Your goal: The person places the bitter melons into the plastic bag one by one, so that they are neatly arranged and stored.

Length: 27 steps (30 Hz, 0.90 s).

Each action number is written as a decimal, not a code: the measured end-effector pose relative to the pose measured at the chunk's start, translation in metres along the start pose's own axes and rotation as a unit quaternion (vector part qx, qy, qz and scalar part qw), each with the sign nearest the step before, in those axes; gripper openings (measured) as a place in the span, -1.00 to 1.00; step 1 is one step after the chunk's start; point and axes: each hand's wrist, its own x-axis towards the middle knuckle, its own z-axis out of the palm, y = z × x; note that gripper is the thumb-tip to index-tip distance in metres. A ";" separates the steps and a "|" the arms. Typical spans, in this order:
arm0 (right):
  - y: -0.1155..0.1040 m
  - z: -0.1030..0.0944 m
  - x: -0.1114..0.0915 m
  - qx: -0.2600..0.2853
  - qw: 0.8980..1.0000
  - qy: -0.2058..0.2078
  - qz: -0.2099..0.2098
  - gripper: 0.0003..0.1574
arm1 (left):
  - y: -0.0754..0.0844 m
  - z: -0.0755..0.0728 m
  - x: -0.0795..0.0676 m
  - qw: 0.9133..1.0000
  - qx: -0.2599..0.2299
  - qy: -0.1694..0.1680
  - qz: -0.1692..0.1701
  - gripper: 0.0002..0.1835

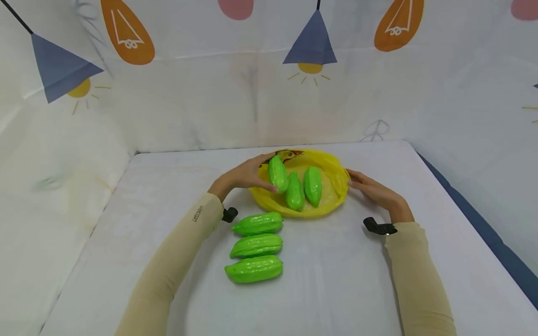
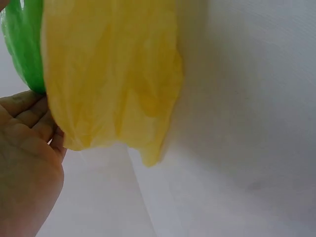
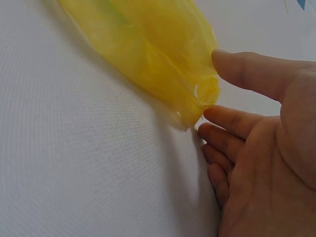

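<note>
My left hand [image 1: 248,174] holds a shiny green ridged gourd [image 1: 278,173] between thumb and fingers, over the left side of a yellow plastic bag [image 1: 306,213]. In the left wrist view, its fingertips touch the lower end of the green gourd [image 2: 24,49] beside the hanging yellow bag [image 2: 108,74]. Inside the wide-mouthed bag lie two more gourds, one near the middle [image 1: 295,192] and one to its right [image 1: 313,185]. My right hand [image 1: 376,190] touches the bag's right edge; in the right wrist view, thumb and forefinger meet the crumpled plastic [image 3: 207,91] with fingers extended.
Three more green gourds lie stacked in a column in front of the bag, the back one [image 1: 258,224], the middle one [image 1: 256,246] and the front one [image 1: 254,269]. A white-covered table [image 1: 336,289] bears everything. Behind it hangs a white printed cloth [image 1: 201,102].
</note>
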 end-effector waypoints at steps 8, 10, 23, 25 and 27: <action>-0.002 -0.001 0.000 0.005 1.000 -0.001 0.009 0.04 | -0.007 0.007 0.005 0.999 0.033 -0.036 -0.015 0.25; -0.001 0.000 0.001 0.006 1.000 0.000 0.010 0.04 | -0.007 0.008 0.008 0.998 0.048 -0.045 -0.020 0.25; 0.001 -0.003 0.003 0.010 1.000 -0.005 0.004 0.02 | -0.007 0.024 0.022 0.988 0.104 -0.095 -0.059 0.28; 0.001 -0.002 0.003 0.008 1.000 -0.004 0.007 0.03 | -0.008 0.025 0.022 0.988 0.103 -0.093 -0.060 0.29; 0.002 -0.002 0.003 0.007 1.000 -0.003 0.011 0.04 | -0.009 0.025 0.022 0.988 0.105 -0.092 -0.059 0.29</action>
